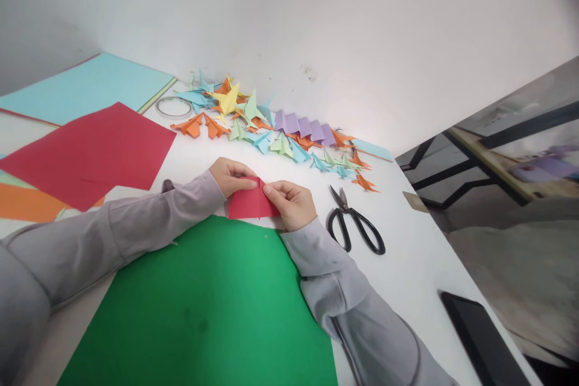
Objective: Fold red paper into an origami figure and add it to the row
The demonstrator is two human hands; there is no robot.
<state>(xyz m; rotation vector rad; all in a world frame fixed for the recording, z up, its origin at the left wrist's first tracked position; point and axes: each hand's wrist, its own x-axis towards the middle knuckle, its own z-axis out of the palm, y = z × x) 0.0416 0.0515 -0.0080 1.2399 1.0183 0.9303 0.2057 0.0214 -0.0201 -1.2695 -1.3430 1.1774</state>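
Between both hands is a small piece of red paper [248,204], partly folded, with a crease running down from its top. My left hand [231,176] pinches its upper left side, thumb on top. Thumb and fingers of my right hand [293,202] grip the upper right side near the crease. The undersides of the fingers are hidden by the paper. Below the hands lies a large green sheet [212,301], its far edge just under the red paper.
Folded paper figures [253,111] in several colours lie along the wall. Black-handled scissors [346,211] rest to the right, a black tablet-like object [484,338] near the right edge. Left are a large red sheet [99,151], light blue sheets [90,87] and a tape roll [174,107].
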